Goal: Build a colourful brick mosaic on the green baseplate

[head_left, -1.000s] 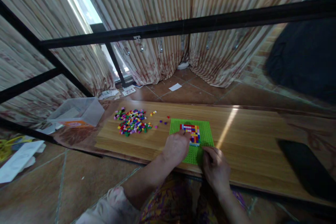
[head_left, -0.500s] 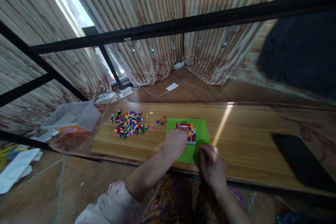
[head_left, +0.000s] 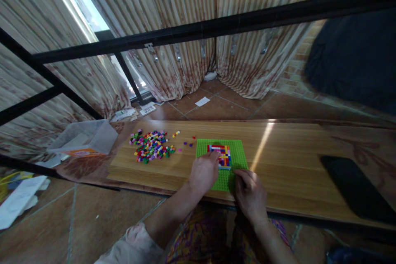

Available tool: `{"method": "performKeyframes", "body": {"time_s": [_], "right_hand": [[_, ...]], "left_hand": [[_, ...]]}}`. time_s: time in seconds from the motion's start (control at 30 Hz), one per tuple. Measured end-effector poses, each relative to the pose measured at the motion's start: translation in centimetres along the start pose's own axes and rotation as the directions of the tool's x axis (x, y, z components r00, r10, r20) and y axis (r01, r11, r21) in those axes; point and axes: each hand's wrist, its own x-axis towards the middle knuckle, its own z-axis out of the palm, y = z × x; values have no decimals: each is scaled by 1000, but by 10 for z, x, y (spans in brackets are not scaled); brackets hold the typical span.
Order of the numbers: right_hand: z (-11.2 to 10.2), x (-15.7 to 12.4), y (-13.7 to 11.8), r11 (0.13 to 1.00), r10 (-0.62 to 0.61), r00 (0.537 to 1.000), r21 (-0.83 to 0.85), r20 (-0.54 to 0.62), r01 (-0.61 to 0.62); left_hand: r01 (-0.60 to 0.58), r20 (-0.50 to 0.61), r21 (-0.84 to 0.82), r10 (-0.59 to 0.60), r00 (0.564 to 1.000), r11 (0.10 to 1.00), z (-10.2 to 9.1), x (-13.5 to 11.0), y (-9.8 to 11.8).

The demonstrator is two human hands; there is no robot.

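Note:
A green studded baseplate (head_left: 239, 154) lies on the wooden board, with a square block of multicoloured toy bricks (head_left: 225, 159) built up on it. My left hand (head_left: 203, 172) reaches over the left part of this block, its fingers closed and bent down against the bricks. Whatever those fingertips may hold is hidden. At the plate's near right corner my right hand (head_left: 251, 192) is closed, thumb and forefinger pinching the edge.
Left of the plate lies a heap of loose small bricks (head_left: 153, 145), with a few purple bricks (head_left: 188, 144) scattered between. A clear plastic bin (head_left: 85, 138) stands beyond the heap. A dark flat slab (head_left: 355, 187) rests on the right. A black metal rail (head_left: 216, 29) crosses behind.
My left hand has shifted slightly left and toward me, uncovering more of the brick block. The right hand stays at the plate's corner.

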Motion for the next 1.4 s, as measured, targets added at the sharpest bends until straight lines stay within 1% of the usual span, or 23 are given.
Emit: {"method": "performKeyframes", "body": {"time_s": [0.2, 0.3, 0.43, 0.67, 0.8, 1.0, 1.13, 1.2, 1.3, 1.4], "right_hand": [[-1, 1, -2, 1000, -5, 1000, 6, -13, 5], [-2, 2, -2, 1000, -4, 1000, 18, -7, 5], [-2, 1, -2, 1000, 6, 1000, 16, -11, -6], [-1, 0, -1, 1000, 21, 1000, 14, 20, -21], [-1, 0, -1, 1000, 20, 1000, 5, 3, -20], [-1, 0, 1, 1000, 25, 999, -19, 23, -24], [0, -1, 3, 1000, 5, 1000, -12, 8, -5], [1, -1, 4, 1000, -1, 1000, -8, 3, 1], [1, -1, 5, 1000, 10, 1000, -6, 8, -10], [0, -1, 4, 1000, 11, 1000, -18, 15, -11]], "left_hand": [[-71, -87, 46, 75, 993, 996, 9, -1, -4], [-108, -102, 74, 115, 988, 991, 13, -1, -5], [-126, -114, 103, 138, 984, 987, 16, -3, -6], [-144, -114, 77, 152, 982, 987, 18, -6, -7], [-147, -105, 72, 154, 983, 986, 19, -5, -6], [-145, -62, 76, 149, 987, 987, 14, -4, -4], [-134, -48, 47, 136, 990, 990, 12, -5, -4], [-121, -70, -3, 121, 990, 993, 12, -8, -6], [-88, -178, -119, 66, 982, 989, 10, -15, -14], [4, -273, -212, -63, 960, 977, 6, -22, -30]]}}
